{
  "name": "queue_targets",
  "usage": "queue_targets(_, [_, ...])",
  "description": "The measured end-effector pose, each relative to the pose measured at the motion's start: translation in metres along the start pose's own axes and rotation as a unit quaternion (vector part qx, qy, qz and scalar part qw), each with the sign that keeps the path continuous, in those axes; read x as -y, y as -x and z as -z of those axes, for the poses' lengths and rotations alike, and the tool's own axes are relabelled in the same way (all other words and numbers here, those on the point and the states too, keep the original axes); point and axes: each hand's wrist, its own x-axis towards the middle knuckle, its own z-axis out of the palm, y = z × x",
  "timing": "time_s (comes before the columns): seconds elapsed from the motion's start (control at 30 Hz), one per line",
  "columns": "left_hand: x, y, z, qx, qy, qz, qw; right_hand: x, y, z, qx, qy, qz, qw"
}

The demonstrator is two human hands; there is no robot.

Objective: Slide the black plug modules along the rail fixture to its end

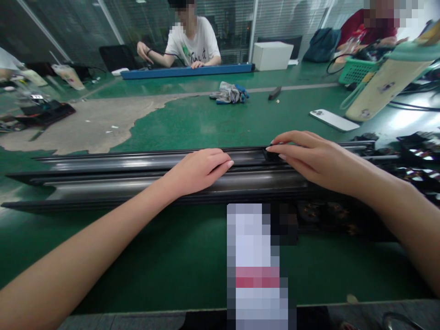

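Two long black channel profiles with shiny metallic insides lie side by side across the table: a far profile point(103, 162) and a near profile point(99, 185). My left hand point(201, 170) rests over their middle, its fingers curled together around the far profile; the fingertips are partly hidden. To the right, my right hand point(314, 158) pinches a small dark piece point(269, 155) at the far profile, thumb and fingers close together. The piece is mostly covered, so its exact kind does not show.
Black parts with shiny round faces point(417, 153) crowd the right side. Beyond the profiles lie a white phone point(333, 120), gloves point(229, 93) and a tilted bottle point(381, 85). Across the table, a person in white point(194, 43) handles a blue bar point(189, 71).
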Motion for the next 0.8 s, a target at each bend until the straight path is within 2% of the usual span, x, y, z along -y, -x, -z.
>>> queue_targets(0.23, [0.001,0.000,0.000,-0.002,0.001,-0.007,1.000,-0.003,0.003,0.008,0.008,-0.056,-0.027,0.998])
queue_targets(0.6, [0.001,0.000,0.000,-0.002,-0.009,-0.009,1.000,-0.014,-0.003,-0.003,0.003,-0.030,-0.044,0.999])
queue_targets(0.8, [0.001,0.000,0.001,0.004,0.000,-0.004,1.000,-0.022,0.001,0.004,0.005,-0.021,-0.056,0.998])
